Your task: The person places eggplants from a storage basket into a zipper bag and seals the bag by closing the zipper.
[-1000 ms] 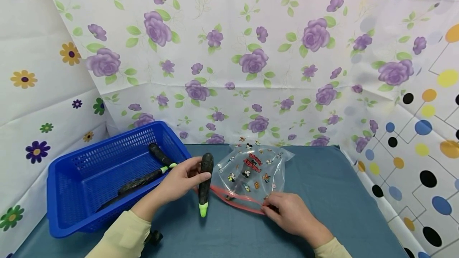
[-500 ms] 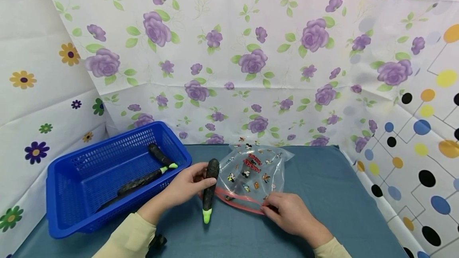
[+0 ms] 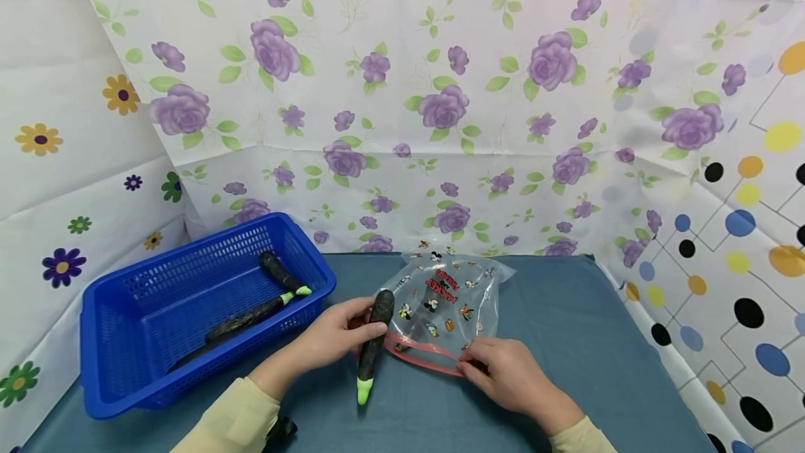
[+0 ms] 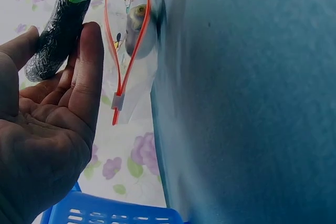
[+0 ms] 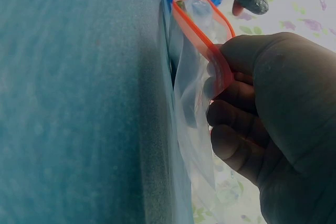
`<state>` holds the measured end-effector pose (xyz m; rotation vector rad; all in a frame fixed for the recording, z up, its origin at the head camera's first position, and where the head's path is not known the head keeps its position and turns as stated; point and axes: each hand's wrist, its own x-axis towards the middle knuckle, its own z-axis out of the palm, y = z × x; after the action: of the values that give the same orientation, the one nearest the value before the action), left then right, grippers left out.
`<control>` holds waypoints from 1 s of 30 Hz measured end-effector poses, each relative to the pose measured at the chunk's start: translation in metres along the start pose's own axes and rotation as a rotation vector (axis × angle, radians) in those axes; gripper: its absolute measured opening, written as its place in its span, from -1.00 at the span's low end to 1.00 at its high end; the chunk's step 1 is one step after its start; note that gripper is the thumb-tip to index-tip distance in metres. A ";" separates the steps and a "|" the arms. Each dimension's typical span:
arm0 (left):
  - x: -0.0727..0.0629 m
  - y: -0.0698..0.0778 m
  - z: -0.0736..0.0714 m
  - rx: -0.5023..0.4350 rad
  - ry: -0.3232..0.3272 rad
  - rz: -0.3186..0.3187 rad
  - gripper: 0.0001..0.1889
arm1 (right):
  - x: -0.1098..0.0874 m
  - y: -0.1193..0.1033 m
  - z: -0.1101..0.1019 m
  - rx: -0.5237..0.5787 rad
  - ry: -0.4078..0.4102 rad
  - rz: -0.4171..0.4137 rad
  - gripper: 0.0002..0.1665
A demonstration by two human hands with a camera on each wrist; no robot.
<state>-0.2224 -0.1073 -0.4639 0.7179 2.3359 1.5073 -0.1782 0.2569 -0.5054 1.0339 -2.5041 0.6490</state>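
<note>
My left hand (image 3: 342,331) pinches a dark, bumpy cucumber (image 3: 374,341) between thumb and fingers, its bright green end pointing down toward me. It sits just left of the mouth of a clear zip bag (image 3: 434,299) printed with cartoon figures. Thumb and fingers of my right hand (image 3: 503,372) grip the bag's red zip edge (image 5: 210,51) at its right end. In the left wrist view the red edge bows apart, with a slider (image 4: 118,101) at one end. Inside the bag lies a dark item with a round tan end (image 4: 139,11); most of it is blurred by the plastic.
On the left stands a blue perforated basket (image 3: 126,299) with several more dark cucumbers (image 3: 248,319) in it. A blue-green cloth (image 3: 566,313) covers the table. Flower-printed sheets (image 3: 402,89) hang behind, and a dotted sheet (image 3: 748,264) closes off the right.
My left hand has carried the cucumber rightward and slightly toward me, closer to the bag's mouth. My right hand and the bag have hardly moved.
</note>
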 end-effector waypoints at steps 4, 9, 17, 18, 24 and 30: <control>0.000 -0.001 0.003 0.028 -0.025 0.004 -0.50 | 0.000 0.000 0.000 0.000 -0.001 0.000 -0.82; 0.002 -0.002 0.007 0.022 -0.071 0.002 -0.57 | 0.000 0.000 0.000 0.004 -0.001 -0.005 -0.83; 0.005 -0.003 0.012 0.042 -0.118 0.013 -0.53 | -0.001 0.000 0.000 0.010 -0.011 0.007 -0.83; 0.006 -0.003 0.013 0.046 -0.126 0.016 -0.55 | -0.001 0.000 0.000 0.007 -0.012 0.006 -0.83; 0.006 -0.006 0.016 0.046 -0.172 0.018 -0.66 | 0.000 0.000 0.000 -0.002 -0.019 0.017 -0.84; 0.004 -0.007 0.019 0.054 -0.188 0.016 -0.69 | 0.000 0.000 0.000 0.001 -0.011 0.013 -0.82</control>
<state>-0.2186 -0.0932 -0.4782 0.8535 2.2421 1.3256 -0.1781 0.2570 -0.5052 1.0251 -2.5224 0.6504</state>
